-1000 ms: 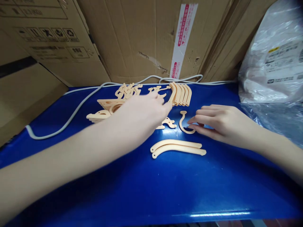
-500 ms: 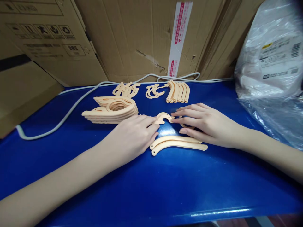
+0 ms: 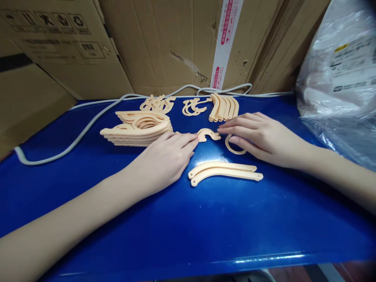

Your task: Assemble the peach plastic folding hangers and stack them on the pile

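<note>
My left hand (image 3: 166,158) lies flat on the blue table (image 3: 176,227), fingers stretched, fingertips touching a small curved peach plastic piece (image 3: 207,134). My right hand (image 3: 260,135) also rests flat with fingers extended; its fingertips touch the other end of that piece and lie over a peach hook (image 3: 233,148). Two long curved peach arms (image 3: 225,172) lie side by side just in front of both hands. Neither hand grips anything.
A stack of peach hanger bodies (image 3: 138,129) sits at the left. Small hooks (image 3: 192,106), more pieces (image 3: 157,103) and a row of curved arms (image 3: 225,106) lie behind. A white cable (image 3: 73,141) crosses the back. Cardboard boxes (image 3: 164,43) stand behind, a plastic bag (image 3: 340,78) at right.
My left hand drew back from the far row and settled flat beside the small curved piece. My right hand slid left from the hook until its fingertips met that piece.
</note>
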Demonstrator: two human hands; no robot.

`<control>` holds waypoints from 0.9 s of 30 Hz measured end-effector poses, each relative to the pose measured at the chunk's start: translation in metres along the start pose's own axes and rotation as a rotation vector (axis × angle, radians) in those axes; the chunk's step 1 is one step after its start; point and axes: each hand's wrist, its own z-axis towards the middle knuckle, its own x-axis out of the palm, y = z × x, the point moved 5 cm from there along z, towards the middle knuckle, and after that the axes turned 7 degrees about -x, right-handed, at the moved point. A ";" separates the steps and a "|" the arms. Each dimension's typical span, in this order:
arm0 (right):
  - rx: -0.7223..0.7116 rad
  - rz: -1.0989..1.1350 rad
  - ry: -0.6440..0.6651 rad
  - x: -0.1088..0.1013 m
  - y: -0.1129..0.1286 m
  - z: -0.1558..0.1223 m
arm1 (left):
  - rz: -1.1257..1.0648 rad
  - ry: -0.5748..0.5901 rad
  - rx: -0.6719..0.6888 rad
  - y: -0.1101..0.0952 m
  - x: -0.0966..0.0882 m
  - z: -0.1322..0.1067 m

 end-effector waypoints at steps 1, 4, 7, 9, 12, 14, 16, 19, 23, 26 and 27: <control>-0.004 -0.038 -0.015 -0.002 -0.003 -0.001 | -0.001 0.012 -0.008 0.000 0.000 0.000; -0.075 -0.146 -0.008 -0.001 -0.011 -0.006 | -0.023 0.036 -0.035 -0.001 -0.001 0.001; -0.142 -0.235 0.046 0.002 -0.015 -0.008 | -0.045 0.052 -0.051 -0.001 -0.001 0.002; -0.163 -0.301 0.084 0.003 -0.014 -0.007 | -0.044 0.055 -0.055 -0.001 -0.001 0.002; -0.180 -0.390 0.140 0.002 -0.010 -0.006 | -0.047 0.056 -0.053 -0.001 -0.002 0.001; -0.189 -0.440 0.158 0.000 -0.006 -0.006 | -0.073 0.051 -0.053 -0.001 -0.003 0.001; -0.201 -0.481 0.162 -0.001 -0.003 -0.006 | -0.109 0.042 -0.045 -0.002 -0.006 0.002; -0.210 -0.513 0.162 -0.002 -0.002 -0.007 | -0.166 0.006 -0.022 -0.006 -0.015 0.003; -0.167 -0.486 0.183 -0.004 -0.006 -0.008 | -0.289 -0.067 -0.032 -0.015 -0.028 0.001; -0.107 -0.405 0.173 -0.009 -0.009 -0.009 | -0.350 -0.080 -0.062 -0.023 -0.031 -0.002; -0.081 -0.378 0.151 -0.011 -0.010 -0.009 | -0.364 -0.066 -0.062 -0.025 -0.029 -0.003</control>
